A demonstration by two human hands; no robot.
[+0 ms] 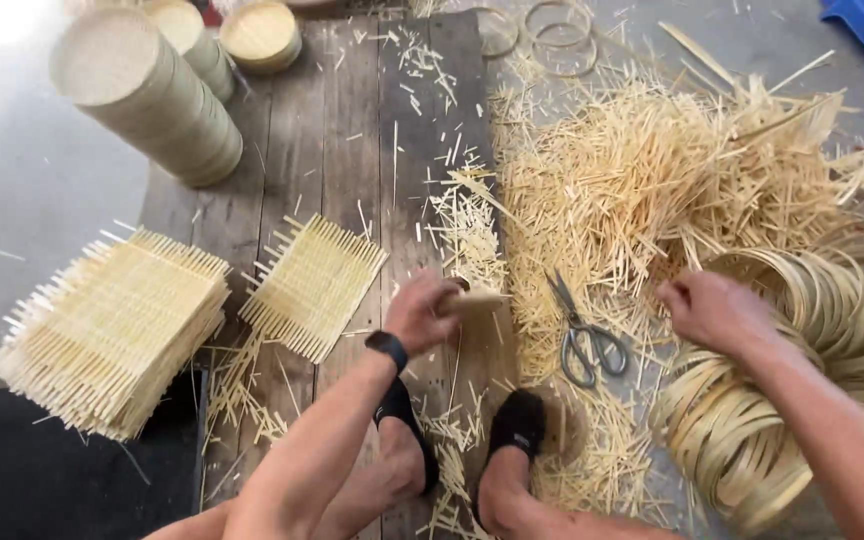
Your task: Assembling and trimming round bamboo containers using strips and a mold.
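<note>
Bamboo work on the floor: left hand clenched on a small piece, right hand at the hoop coils.

A stack of woven mats (pixel 112 330) lies far left, one loose mat (pixel 314 285) beside it on the plank floor (pixel 342 130). The left hand (pixel 422 312) grips a small pale bamboo piece (pixel 474 300), its long axis pointing right toward the scissors (pixel 584 335). The right hand (pixel 717 312), closed, rests against the bamboo hoops (pixel 812 300); whether it grasps one I cannot tell.
</note>
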